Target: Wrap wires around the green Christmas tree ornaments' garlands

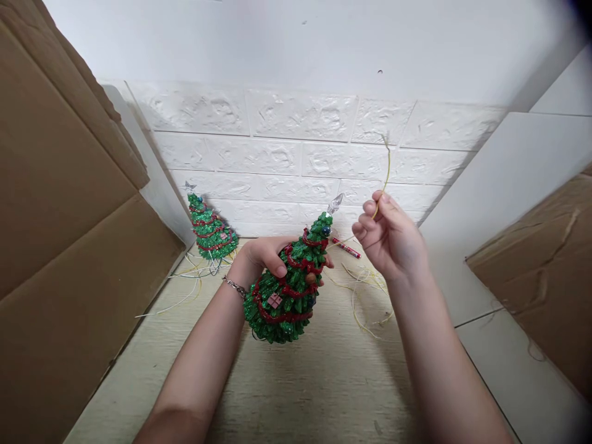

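Observation:
A small green Christmas tree (pixel 296 290) with red garlands, a pink gift ornament and a clear star on top leans to the right in my left hand (pixel 266 256). My left thumb presses on its near side, and the other fingers are mostly hidden behind it. Pinched between the thumb and fingers of my right hand (pixel 386 231) is a thin yellow wire (pixel 388 166), whose frayed end sticks up. A pale strand runs from below this hand toward the upper part of the tree.
A second decorated tree (pixel 213 231) stands at the back left, with white and yellow wires (pixel 189 271) around its base. More loose wires (pixel 365 290) and a red printed stick (pixel 346 248) lie on the table (pixel 296 394). Cardboard (pixel 69 203) flanks the left, more cardboard (pixel 546 271) the right.

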`<state>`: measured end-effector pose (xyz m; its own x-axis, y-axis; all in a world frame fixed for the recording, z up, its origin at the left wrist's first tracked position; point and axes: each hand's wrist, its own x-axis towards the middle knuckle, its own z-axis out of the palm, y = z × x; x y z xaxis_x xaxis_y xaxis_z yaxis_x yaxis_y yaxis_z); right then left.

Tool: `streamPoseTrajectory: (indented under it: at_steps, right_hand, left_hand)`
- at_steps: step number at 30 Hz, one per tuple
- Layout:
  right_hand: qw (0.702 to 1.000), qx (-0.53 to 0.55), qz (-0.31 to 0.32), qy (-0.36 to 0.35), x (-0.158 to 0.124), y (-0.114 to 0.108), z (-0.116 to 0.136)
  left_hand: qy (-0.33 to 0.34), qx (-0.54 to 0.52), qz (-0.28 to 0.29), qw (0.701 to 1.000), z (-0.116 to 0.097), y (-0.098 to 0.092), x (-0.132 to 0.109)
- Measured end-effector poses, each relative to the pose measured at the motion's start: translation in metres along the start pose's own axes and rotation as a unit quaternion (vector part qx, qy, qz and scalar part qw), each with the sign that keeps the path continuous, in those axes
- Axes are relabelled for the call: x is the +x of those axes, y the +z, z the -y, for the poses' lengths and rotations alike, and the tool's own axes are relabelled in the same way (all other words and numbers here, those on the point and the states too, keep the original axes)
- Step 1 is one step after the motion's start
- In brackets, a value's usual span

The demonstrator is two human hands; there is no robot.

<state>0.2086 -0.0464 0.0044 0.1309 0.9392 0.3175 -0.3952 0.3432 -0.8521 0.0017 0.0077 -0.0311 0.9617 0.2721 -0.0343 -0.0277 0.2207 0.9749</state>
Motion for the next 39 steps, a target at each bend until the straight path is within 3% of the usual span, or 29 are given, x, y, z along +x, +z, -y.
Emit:
streamPoseTrajectory:
  at_steps: [5, 8, 11, 15, 18, 21, 28, 32, 39]
  right_hand:
    - [0.991, -0.132, 0.007, -0.031, -0.013, -0.001, 0.024]
    - [0.983, -0.175, 0.049, 0.008, -0.02, -0.003, 0.029]
    - [0.967, -0.236, 0.093, 0.034, -0.026, 0.001, 0.029]
    - [0.948, -0.301, 0.098, -0.026, -0.033, 0.01, 0.027]
    - [0.941, -0.315, 0.116, -0.028, -0.035, 0.013, 0.026]
    - [0.936, -0.332, 0.112, -0.027, -0.034, 0.012, 0.026]
    - [0.906, -0.407, -0.012, -0.118, -0.025, 0.007, 0.019]
    - [0.896, -0.431, -0.005, -0.109, -0.018, 0.004, 0.009]
    - [0.871, -0.486, 0.022, -0.064, -0.01, 0.004, -0.004]
  left_hand:
    - [0.054, -0.068, -0.001, 0.996, 0.011, -0.004, 0.0]
    - [0.103, -0.104, -0.007, 0.989, 0.013, 0.001, -0.002]
    - [0.152, -0.127, -0.049, 0.979, 0.014, 0.008, -0.006]
    - [0.144, -0.126, -0.074, 0.979, 0.015, 0.006, -0.011]
    - [0.129, -0.1, -0.069, 0.984, 0.012, -0.001, -0.011]
    - [0.149, -0.029, -0.129, 0.98, 0.001, -0.003, -0.005]
    - [0.163, 0.112, -0.34, 0.919, -0.02, 0.005, 0.016]
    - [0.167, 0.132, -0.462, 0.861, -0.016, 0.005, 0.026]
    - [0.097, 0.301, -0.534, 0.784, -0.009, 0.003, 0.031]
